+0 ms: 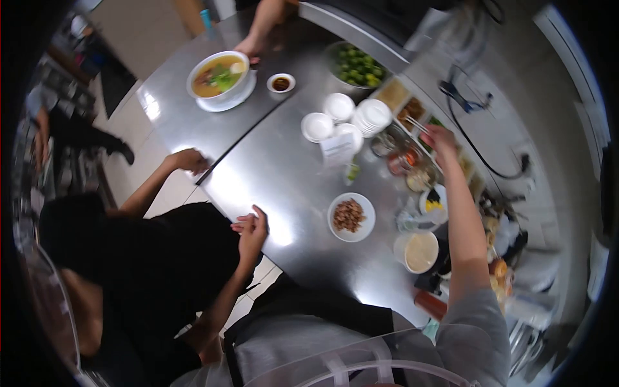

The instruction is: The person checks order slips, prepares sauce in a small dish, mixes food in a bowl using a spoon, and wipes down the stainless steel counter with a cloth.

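My right hand (pixel 440 139) is closed round slim metal tongs (pixel 418 125), at the right of the steel table. The tongs' tips are over a compartment of brown food (pixel 411 111) in a row of topping trays. Below the hand stand jars (pixel 422 177), one with red contents. A white bowl of chopped brown meat (pixel 349 218) sits on the table to the left of my right arm. My left hand does not show; the bare hand (pixel 251 227) at the table's near left edge appears to belong to the co-worker in black.
Stacked white bowls (pixel 371 117) stand near a metal bowl of green limes (pixel 356 66). At the far side, another person's hand (pixel 251 48) is by a soup bowl (pixel 219 80) and a small sauce dish (pixel 281 83). The co-worker's torso (pixel 174 251) is close on my left.
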Demonstrator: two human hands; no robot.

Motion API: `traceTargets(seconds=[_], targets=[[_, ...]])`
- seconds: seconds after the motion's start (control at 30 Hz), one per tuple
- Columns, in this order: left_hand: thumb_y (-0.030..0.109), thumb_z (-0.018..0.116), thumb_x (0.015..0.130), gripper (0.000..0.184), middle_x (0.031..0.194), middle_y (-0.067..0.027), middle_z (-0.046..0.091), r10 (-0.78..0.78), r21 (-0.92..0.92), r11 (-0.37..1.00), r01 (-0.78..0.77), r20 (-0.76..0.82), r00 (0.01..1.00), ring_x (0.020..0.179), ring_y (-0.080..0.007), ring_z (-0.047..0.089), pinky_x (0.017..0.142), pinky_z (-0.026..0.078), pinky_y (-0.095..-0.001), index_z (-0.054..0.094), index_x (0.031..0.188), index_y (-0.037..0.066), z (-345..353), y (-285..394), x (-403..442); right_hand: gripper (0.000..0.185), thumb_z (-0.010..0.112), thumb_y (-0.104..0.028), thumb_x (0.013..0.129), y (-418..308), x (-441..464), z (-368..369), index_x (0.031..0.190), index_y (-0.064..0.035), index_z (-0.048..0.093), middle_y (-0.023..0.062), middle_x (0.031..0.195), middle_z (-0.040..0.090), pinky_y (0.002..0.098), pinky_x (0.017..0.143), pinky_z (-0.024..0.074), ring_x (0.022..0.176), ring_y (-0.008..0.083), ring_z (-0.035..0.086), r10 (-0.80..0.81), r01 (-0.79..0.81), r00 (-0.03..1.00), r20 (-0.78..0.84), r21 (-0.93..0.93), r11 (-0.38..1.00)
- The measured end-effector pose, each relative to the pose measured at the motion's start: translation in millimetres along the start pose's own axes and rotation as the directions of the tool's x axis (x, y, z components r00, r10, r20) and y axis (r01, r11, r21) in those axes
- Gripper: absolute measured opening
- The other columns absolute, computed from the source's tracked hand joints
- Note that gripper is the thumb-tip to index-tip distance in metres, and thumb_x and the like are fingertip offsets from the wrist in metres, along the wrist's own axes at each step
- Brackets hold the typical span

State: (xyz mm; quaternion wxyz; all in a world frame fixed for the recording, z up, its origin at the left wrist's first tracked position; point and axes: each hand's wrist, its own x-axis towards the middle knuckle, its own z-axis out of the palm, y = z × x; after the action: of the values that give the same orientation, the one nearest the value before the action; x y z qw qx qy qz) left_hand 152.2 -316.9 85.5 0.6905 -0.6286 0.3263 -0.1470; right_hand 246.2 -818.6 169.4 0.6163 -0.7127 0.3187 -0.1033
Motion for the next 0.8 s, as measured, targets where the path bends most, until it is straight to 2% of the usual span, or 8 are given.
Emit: traceTargets(seconds=[0.1,0.33,0.4,0.47,0.57,0.6,0.67,0.8], targets=[[0.007,0.039,0.089,0.023,0.071,-0.0149,0.058,0.044,0.101,0.994,-0.045,0.019,0.999,0.053,-0.0224,0.06,0.053,0.053,-0.0256,0.044,0.111,-0.001,0.5,-0.7,0.0,0.019,0.046,0.0,0.084,-0.5,-1.3,-5.9,0.099,0.0056,0.055,0.0131,0.09,0.059,0.0218,0.064,0.0519,0.075,0.017,0.06,0.038,-0.037,0.999,0.0,0.07,0.997],[0.004,0.035,0.089,0.023,0.073,-0.014,0.058,0.104,0.044,0.993,-0.106,0.03,0.994,0.054,-0.0192,0.06,0.052,0.051,-0.0217,0.043,0.108,-0.006,4.3,-1.2,-0.3,0.022,0.047,0.001,0.083,-8.4,-9.8,-27.1,0.104,0.0055,0.054,0.0141,0.089,0.059,0.0192,0.064,0.0509,0.078,0.0167,0.06,0.071,-0.071,0.997,0.003,0.092,0.993],[0.004,0.034,0.089,0.024,0.072,-0.014,0.057,0.199,0.079,0.977,-0.199,0.014,0.98,0.055,-0.0182,0.06,0.053,0.051,-0.0213,0.043,0.108,-0.005,6.5,3.8,0.4,0.023,0.047,0.001,0.083,-13.5,-11.9,-23.5,0.104,0.0053,0.054,0.0144,0.089,0.059,0.0188,0.064,0.0506,0.078,0.0165,0.06,0.065,-0.064,0.998,-0.003,0.087,0.994],[0.004,0.033,0.089,0.023,0.072,-0.0141,0.057,0.192,0.063,0.98,-0.19,-0.028,0.981,0.056,-0.0186,0.06,0.053,0.052,-0.0223,0.044,0.107,-0.006,7.3,6.4,-1.3,0.023,0.047,0.0,0.083,-18.1,-16.5,-28.1,0.104,0.005,0.054,0.0147,0.089,0.059,0.0184,0.065,0.0502,0.078,0.0162,0.06,0.032,-0.033,0.999,0.004,0.095,0.995],[0.007,0.037,0.089,0.024,0.073,-0.0131,0.058,0.068,0.085,0.994,-0.065,-0.025,0.997,0.053,-0.0204,0.06,0.052,0.051,-0.0234,0.043,0.11,-0.004,6.2,3.9,-2.2,0.022,0.047,-0.001,0.083,-27.7,-30.0,-23.4,0.103,0.006,0.053,0.015,0.091,0.059,0.0207,0.068,0.0502,0.079,0.0179,0.06,-0.03,0.026,0.999,0.027,0.137,0.99],[0.006,0.037,0.089,0.024,0.074,-0.0133,0.058,0.074,0.061,0.996,-0.072,-0.026,0.997,0.055,-0.0206,0.06,0.052,0.051,-0.0237,0.042,0.111,-0.003,5.5,4.9,-2.1,0.021,0.046,0.0,0.083,-33.7,-35.8,-19.6,0.102,0.0064,0.054,0.0155,0.091,0.059,0.0214,0.069,0.0504,0.08,0.0187,0.061,-0.029,0.025,0.999,0.034,0.126,0.992],[0.002,0.038,0.088,0.022,0.073,-0.01,0.057,0.06,0.034,0.998,-0.057,-0.087,0.994,0.054,-0.0152,0.059,0.049,0.05,-0.0196,0.046,0.107,-0.004,7.6,1.3,-2.4,0.022,0.046,0.0,0.083,-45.9,-48.2,-11.7,0.102,0.007,0.054,0.0162,0.09,0.059,0.0221,0.068,0.0508,0.079,0.0192,0.061,-0.011,0.007,1.0,0.026,0.132,0.991],[0.002,0.038,0.088,0.022,0.072,-0.0084,0.056,0.062,0.048,0.997,-0.057,-0.101,0.993,0.053,-0.0134,0.058,0.049,0.05,-0.0184,0.047,0.108,-0.003,5.9,-10.0,-4.2,0.021,0.048,-0.001,0.083,-64.4,-67.0,1.7,0.101,0.0061,0.055,0.0161,0.089,0.06,0.0215,0.066,0.0507,0.075,0.0167,0.06,-0.018,0.01,0.997,0.076,0.094,0.995]])
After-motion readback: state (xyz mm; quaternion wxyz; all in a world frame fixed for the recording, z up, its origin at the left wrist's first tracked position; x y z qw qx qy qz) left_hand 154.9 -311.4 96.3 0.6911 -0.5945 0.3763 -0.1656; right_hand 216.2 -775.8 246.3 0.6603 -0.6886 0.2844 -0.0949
